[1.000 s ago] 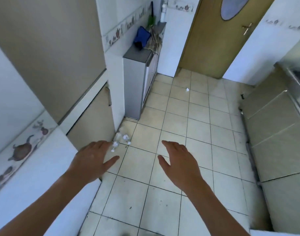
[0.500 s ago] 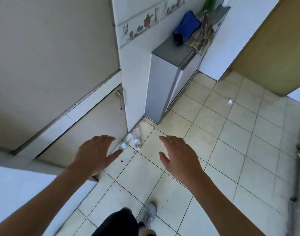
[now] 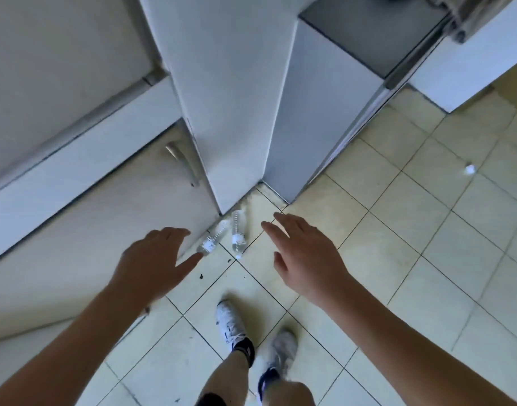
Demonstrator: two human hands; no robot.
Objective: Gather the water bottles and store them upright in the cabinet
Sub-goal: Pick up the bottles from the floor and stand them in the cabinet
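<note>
Two clear plastic water bottles lie on their sides on the tiled floor at the foot of a white pillar. The left bottle [image 3: 213, 241] lies against the cabinet door [image 3: 110, 218], and the right bottle [image 3: 238, 235] lies just beside it. My left hand [image 3: 154, 262] hovers open in front of the cabinet door, thumb near the left bottle. My right hand [image 3: 304, 256] is open to the right of the bottles, fingers stretched toward them. Neither hand touches a bottle. The beige cabinet door is closed and has a metal handle [image 3: 182, 162].
The white pillar [image 3: 222, 98] stands behind the bottles, with a grey cabinet [image 3: 318, 106] to its right. My feet in white shoes [image 3: 230, 320] stand on the tiles below the hands. A small white scrap [image 3: 469, 169] lies on the floor at the right.
The view has tilted down and come closer to the bottles. Both hands have stayed open and now flank the bottles; my feet have come into view.
</note>
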